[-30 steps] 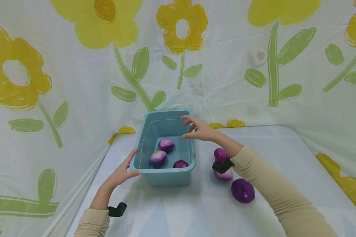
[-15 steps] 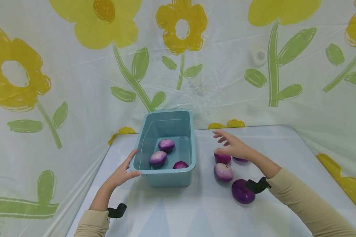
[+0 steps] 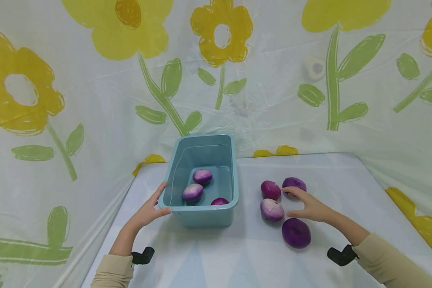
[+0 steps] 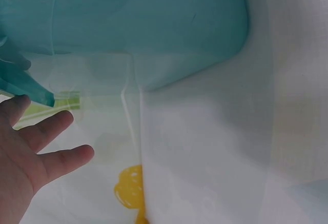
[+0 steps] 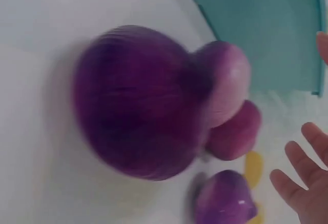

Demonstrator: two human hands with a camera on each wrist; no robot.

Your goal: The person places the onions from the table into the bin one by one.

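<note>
My left hand (image 3: 145, 212) rests on the near left corner of a blue-green plastic bin (image 3: 207, 216), thumb at the front rim, fingers along the left side. In the left wrist view its fingers (image 4: 66, 160) are straight and spread. Inside the bin lie three red onions, two pale purple and one darker by the front wall. My right hand (image 3: 311, 206) holds nothing, thumb and fingers spread apart over the table among the loose red onions. Closest to it are a pale onion (image 3: 272, 210), a large dark onion (image 3: 297, 233) and a purple onion (image 3: 294, 183), partly behind its fingers.
A magenta onion (image 3: 271, 190) sits beside the pale one. The white table (image 3: 216, 256) ends at a flower-printed curtain (image 3: 273, 80) behind the bin. Black wrist cameras are worn on both arms; the right one (image 3: 342, 255) hangs over the table's right side.
My right hand has moved from over the bin, right and toward me, to the loose onions, uncovering the magenta and purple ones. The left hand and bin stay in place.
</note>
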